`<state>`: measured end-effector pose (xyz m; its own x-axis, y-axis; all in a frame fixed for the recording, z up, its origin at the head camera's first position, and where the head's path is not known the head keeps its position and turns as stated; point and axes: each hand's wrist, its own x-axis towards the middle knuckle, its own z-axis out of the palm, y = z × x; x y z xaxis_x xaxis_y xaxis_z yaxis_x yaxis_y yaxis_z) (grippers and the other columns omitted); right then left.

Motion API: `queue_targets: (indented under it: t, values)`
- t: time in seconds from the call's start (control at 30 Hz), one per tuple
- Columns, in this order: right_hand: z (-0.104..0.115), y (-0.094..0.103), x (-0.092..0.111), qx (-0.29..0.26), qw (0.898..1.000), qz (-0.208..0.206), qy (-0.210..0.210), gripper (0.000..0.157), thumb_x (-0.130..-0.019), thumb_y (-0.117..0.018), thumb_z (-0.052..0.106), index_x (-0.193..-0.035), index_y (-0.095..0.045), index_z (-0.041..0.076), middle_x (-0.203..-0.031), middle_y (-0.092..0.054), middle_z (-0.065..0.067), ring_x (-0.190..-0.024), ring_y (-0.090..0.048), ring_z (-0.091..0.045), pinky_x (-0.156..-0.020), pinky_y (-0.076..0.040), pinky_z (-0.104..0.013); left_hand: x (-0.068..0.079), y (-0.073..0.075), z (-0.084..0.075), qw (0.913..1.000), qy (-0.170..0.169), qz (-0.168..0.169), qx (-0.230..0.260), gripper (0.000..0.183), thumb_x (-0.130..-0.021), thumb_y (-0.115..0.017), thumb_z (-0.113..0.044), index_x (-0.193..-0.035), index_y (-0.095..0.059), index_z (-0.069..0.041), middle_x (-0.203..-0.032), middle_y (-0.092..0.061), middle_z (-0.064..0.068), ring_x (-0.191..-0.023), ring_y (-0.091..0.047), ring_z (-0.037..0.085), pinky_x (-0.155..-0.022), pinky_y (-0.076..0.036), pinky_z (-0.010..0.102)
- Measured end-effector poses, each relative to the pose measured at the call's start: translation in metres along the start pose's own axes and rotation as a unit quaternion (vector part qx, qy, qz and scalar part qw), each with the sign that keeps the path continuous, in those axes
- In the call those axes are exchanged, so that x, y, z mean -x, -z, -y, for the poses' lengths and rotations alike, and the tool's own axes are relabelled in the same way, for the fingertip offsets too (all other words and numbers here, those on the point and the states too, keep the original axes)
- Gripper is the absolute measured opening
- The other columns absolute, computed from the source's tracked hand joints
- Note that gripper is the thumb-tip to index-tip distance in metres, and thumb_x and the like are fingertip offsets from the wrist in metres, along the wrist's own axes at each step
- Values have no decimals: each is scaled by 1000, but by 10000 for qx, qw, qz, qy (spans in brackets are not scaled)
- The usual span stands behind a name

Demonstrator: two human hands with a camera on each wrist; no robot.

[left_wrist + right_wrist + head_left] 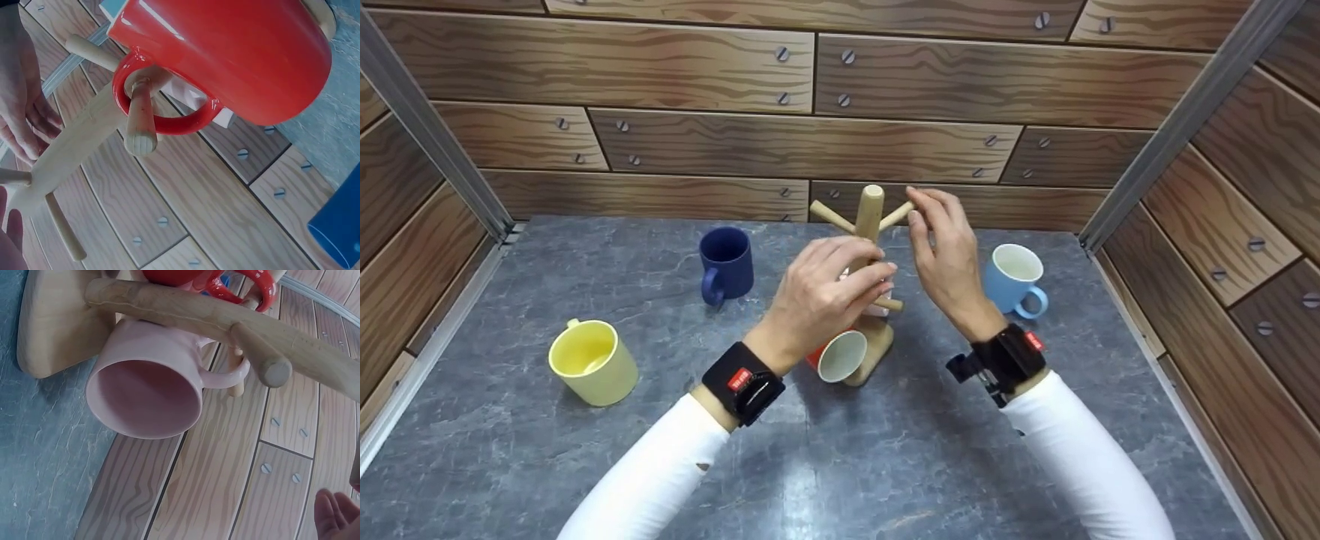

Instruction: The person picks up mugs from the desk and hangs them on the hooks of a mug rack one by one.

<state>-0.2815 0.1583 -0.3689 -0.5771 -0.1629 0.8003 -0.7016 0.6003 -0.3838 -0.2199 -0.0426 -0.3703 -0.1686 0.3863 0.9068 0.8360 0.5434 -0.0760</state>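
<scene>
A wooden mug tree (871,210) stands centrally. Its peg passes through the handle of a red mug (236,56). A pink mug (185,349) hangs on the other side, its handle around another peg; in the head view my left hand mostly hides it. My left hand (829,281) hovers on the near side of the post, fingers loosely bent, with nothing seen in its grasp. Beside the upper right peg, my right hand (945,251) has its fingertips at the peg's tip; whether they touch it I cannot tell.
A dark blue mug (727,262) stands behind and left of the mug tree. Farther left and nearer is a yellow mug (604,375). Right of my right hand stands a light blue mug (1009,289). Wood-patterned walls (697,142) enclose the grey tabletop (675,465).
</scene>
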Motion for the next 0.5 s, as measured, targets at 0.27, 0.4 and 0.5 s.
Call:
queue_targets:
  t: [0.27, 0.4, 0.5]
  values:
    - [-3, 1, -2, -111, 9998, 21, -168, 26, -107, -58, 17, -123, -71, 2, -113, -68, -14, -97, -65, -23, -87, -52, -38, 1, -1, 3, 9996, 66, -138, 224, 12, -98, -71, -7, -106, -79, -10, -107, -73, 5, -102, -70, 22, -95, -56, 34]
    - [-3, 3, -3, -141, 9996, 64, -226, 25, -107, -58, 18, -121, -72, 2, -110, -68, -14, -96, -65, -22, -85, -52, -38, 0, -1, 4, 9995, -1, -209, 252, 13, -97, -71, -6, -105, -80, -10, -104, -74, 3, -101, -71, 20, -94, -56, 32]
    - [-4, 4, -3, -184, 9994, 89, -273, 25, -107, -58, 18, -120, -72, 3, -109, -69, -13, -95, -65, -21, -85, -53, -40, -2, -2, 5, 9994, -126, -260, 182, 13, -97, -71, -5, -105, -80, -10, -104, -74, 3, -101, -71, 20, -95, -56, 33]
